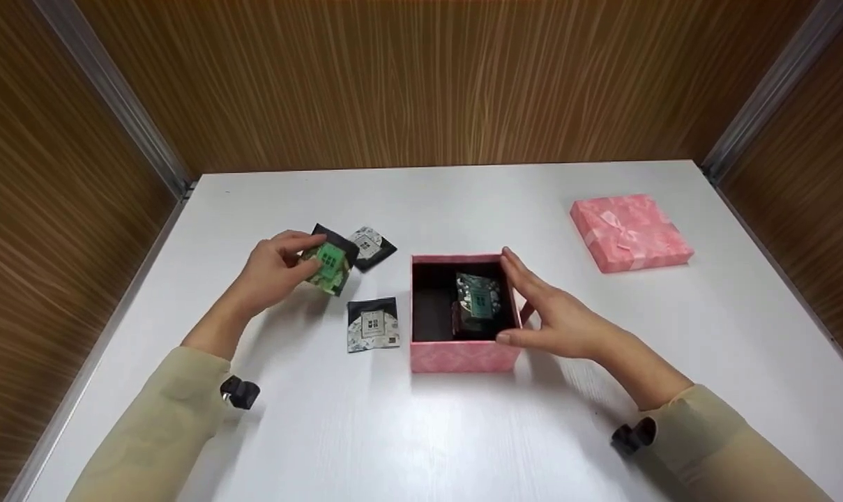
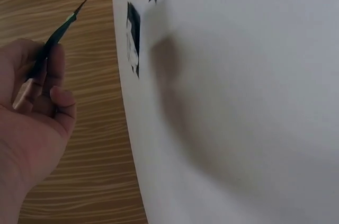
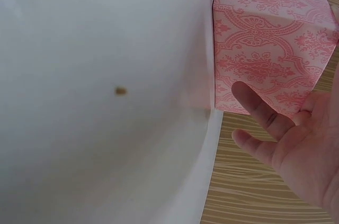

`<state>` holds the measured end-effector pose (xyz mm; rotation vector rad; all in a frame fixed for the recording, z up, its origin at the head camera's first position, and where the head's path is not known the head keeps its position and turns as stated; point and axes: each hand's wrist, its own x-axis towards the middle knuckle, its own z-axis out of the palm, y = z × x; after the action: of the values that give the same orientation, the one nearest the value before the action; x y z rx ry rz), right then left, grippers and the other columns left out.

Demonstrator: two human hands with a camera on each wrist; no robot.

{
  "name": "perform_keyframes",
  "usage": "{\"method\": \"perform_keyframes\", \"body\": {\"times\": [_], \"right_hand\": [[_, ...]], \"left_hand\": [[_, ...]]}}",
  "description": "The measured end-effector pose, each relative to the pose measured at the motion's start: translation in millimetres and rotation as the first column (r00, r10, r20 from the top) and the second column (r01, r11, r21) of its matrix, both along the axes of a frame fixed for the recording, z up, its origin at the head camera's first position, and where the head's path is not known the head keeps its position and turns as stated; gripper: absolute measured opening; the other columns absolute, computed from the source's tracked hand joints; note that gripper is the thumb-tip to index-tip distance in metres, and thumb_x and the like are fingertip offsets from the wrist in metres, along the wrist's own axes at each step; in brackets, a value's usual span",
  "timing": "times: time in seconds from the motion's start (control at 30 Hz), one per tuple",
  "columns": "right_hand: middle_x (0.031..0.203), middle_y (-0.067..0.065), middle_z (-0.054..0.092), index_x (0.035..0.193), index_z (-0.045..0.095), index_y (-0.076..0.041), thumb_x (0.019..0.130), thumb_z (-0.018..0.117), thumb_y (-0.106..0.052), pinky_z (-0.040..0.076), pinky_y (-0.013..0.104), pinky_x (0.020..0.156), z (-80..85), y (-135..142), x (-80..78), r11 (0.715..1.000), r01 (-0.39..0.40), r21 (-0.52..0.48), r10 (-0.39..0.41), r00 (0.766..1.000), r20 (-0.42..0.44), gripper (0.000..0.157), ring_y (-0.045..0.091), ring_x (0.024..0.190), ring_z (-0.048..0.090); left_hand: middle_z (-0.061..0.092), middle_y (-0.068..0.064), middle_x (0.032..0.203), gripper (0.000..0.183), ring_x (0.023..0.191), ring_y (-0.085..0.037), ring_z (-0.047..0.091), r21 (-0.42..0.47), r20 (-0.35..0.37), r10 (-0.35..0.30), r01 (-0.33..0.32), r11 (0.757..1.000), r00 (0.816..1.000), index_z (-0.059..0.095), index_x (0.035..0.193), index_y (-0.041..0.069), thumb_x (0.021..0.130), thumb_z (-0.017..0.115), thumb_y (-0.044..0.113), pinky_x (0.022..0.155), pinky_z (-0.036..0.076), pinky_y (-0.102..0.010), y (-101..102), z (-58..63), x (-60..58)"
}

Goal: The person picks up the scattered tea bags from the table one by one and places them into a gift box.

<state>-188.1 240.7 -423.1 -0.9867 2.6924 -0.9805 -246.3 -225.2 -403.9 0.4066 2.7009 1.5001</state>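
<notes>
My left hand [image 1: 271, 268] pinches a green and black sachet [image 1: 330, 259] between thumb and fingers, raised over the table; the left wrist view shows this sachet [image 2: 55, 36] edge-on. A black and white sachet [image 1: 371, 245] lies partly behind it, and another such sachet [image 1: 372, 326] lies left of a pink patterned box [image 1: 463, 357]. The box is lidless and dark inside, with dark green sachets [image 1: 480, 300] in its right part. My right hand [image 1: 553, 317] rests at the box's right side, thumb and index finger along the rim, other fingers extended.
A pink box lid [image 1: 630, 233] with a ribbon bow lies at the back right of the white table [image 1: 456, 439]. Wood-grain panels [image 1: 421, 84] stand behind the table and along both sides.
</notes>
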Motion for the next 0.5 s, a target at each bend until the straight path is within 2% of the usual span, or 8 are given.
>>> {"method": "perform_keyframes", "body": {"times": [0.27, 0.5], "right_hand": [[0.179, -0.002, 0.003, 0.172, 0.01, -0.016, 0.093, 0.081, -0.045, 0.053, 0.027, 0.06, -0.4, -0.3, -0.3, 1.0, -0.003, -0.009, 0.003, 1.0, 0.01, 0.11, 0.026, 0.089, 0.069], [0.179, -0.002, 0.003, 0.172, 0.01, -0.016, 0.093, 0.081, -0.046, 0.053, 0.027, 0.06, -1.6, -0.4, 0.4, 1.0, 0.002, -0.005, -0.002, 1.0, 0.011, 0.11, 0.027, 0.089, 0.069]], "left_hand": [[0.059, -0.013, 0.14, 0.05, 0.106, -0.021, 0.068, 0.112, 0.021, -0.011, 0.009, 0.994, 1.0, 0.063, 0.148, 0.007, 0.1, 0.075, 0.009, 0.079, 0.056, -0.018, 21.7, 13.5, 4.9], [0.061, -0.012, 0.134, 0.053, 0.1, -0.02, 0.07, 0.155, -0.007, -0.011, 0.012, 0.988, 1.0, 0.064, 0.148, 0.01, 0.097, 0.078, 0.009, 0.077, 0.058, -0.02, 45.8, 22.1, 10.7]]}}
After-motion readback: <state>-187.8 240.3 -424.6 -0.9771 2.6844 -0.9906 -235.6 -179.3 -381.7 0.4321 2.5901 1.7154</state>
